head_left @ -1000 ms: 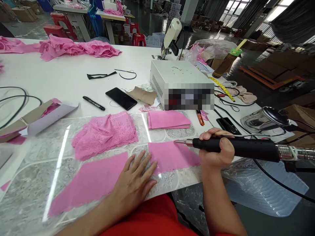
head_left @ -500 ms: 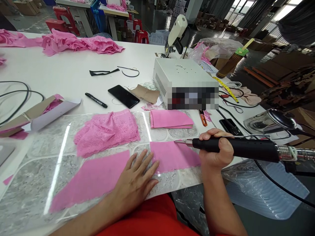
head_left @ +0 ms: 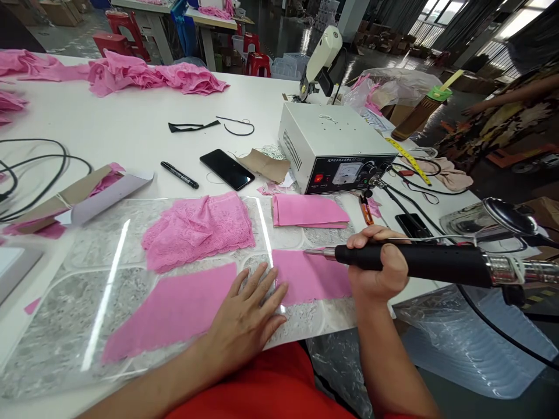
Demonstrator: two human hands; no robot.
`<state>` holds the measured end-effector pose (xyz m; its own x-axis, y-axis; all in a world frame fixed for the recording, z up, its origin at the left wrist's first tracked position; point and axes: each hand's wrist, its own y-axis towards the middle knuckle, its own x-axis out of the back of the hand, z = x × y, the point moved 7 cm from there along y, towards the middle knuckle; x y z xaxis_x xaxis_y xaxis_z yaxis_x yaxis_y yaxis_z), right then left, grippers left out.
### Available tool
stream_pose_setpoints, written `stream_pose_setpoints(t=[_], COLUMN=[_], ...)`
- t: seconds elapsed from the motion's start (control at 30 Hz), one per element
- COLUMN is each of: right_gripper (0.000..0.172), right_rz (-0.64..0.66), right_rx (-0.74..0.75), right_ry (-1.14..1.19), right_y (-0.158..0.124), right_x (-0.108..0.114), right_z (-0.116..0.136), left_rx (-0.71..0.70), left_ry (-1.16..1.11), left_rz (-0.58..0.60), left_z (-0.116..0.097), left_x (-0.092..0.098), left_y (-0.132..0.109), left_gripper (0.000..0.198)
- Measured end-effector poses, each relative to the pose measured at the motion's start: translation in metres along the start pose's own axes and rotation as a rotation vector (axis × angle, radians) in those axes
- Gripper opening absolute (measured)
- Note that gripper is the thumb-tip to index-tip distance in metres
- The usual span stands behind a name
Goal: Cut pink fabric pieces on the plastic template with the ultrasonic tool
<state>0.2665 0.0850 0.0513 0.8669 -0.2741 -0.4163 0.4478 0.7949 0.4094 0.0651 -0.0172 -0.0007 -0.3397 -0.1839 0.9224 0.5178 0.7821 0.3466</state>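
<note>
Pink fabric piece (head_left: 312,278) is lying on the surface (head_left: 131,145), its edge under the flat, empty fingers of the left hand (head_left: 247,320), while the right hand (head_left: 379,273) is clenching a black wand (head_left: 437,263) over it, with a white control box (head_left: 332,145) sitting behind.

The black tool (head_left: 419,263) gripped in my right hand (head_left: 379,270) runs past the right edge of the frame, so its rear end is cut off. Its cable (head_left: 502,333) leaves at lower right too. I cannot tell whether the metal tip touches the pink piece (head_left: 312,276) under it. My left hand (head_left: 247,317), lying flat, covers that piece's lower left corner. The lettering on the white control box (head_left: 332,145) is too small to read. At upper right a person (head_left: 515,110) is cropped by the edge. At far left the black cables (head_left: 43,139) run out of view.
</note>
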Motion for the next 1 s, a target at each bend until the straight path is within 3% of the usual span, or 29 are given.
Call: stream_pose_setpoints(t=[0.37, 0.7, 1.0], right_gripper=[0.012, 0.009, 0.008], right_rz=[0.042, 0.118, 0.169], right_rx=[-0.018, -0.04, -0.024], right_ry=[-0.027, 0.047, 0.021], right_y=[-0.002, -0.013, -0.015], right_x=[-0.006, -0.031, -0.035], right_z=[-0.001, -0.006, -0.011], left_rx=[0.02, 0.031, 0.028], left_ry=[-0.009, -0.005, -0.004], left_rz=[-0.026, -0.013, -0.021], left_z=[-0.002, -0.002, 0.0], left_x=[0.003, 0.002, 0.0], left_y=[0.0, -0.001, -0.001], left_gripper=[0.038, 0.039, 0.038])
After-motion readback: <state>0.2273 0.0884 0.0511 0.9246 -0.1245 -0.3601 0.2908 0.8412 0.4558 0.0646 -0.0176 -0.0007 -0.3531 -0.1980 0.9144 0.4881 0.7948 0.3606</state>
